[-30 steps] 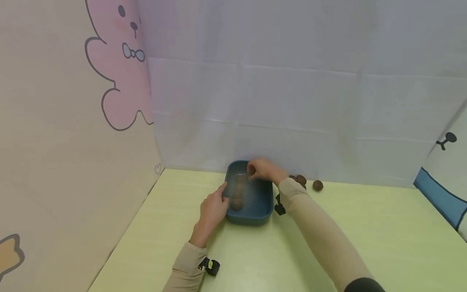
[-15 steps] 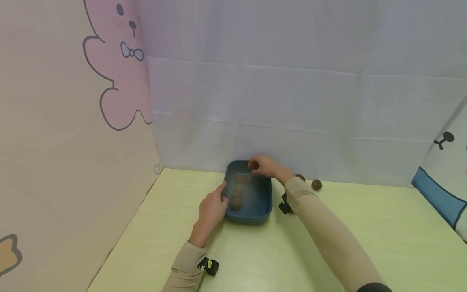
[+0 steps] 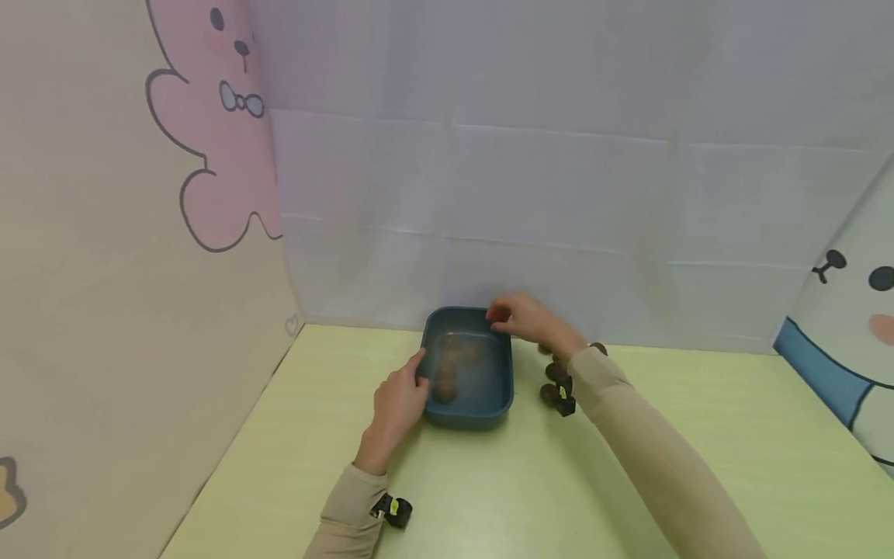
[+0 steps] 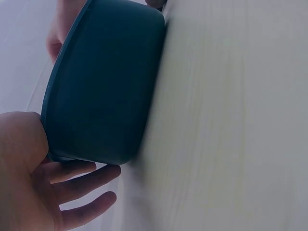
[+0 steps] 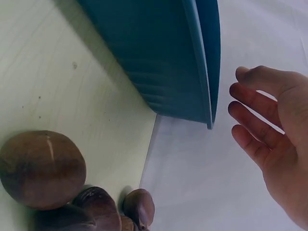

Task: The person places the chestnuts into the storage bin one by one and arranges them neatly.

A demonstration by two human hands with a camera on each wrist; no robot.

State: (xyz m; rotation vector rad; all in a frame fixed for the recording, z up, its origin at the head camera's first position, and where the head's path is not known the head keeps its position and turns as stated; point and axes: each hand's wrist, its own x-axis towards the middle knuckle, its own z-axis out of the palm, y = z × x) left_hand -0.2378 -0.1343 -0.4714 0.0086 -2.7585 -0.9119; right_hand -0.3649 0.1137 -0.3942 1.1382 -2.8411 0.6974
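Observation:
A deep blue plastic tub (image 3: 466, 423) stands on the table near the back wall, with several chestnuts (image 3: 445, 390) inside, mostly in a row along its left side. My left hand (image 3: 400, 404) holds the tub's left edge, the thumb at the rim and the fingers along the outside wall, as the left wrist view shows. Over the back right corner of the tub hovers my right hand (image 3: 527, 318), fingers loosely bent and nothing between them. In the right wrist view its fingertips (image 5: 239, 108) are just off the rim.
Several more chestnuts (image 5: 42, 169) lie on the pale yellow table (image 3: 482, 497) to the right of the tub, partly hidden under the right wrist in the head view. A white wall sheet (image 3: 363, 279) rises close behind the tub.
My right hand has drawn back rightward from inside the tub to its right rim, uncovering a chestnut near the tub's middle. The left hand keeps its hold; the head view has shifted slightly.

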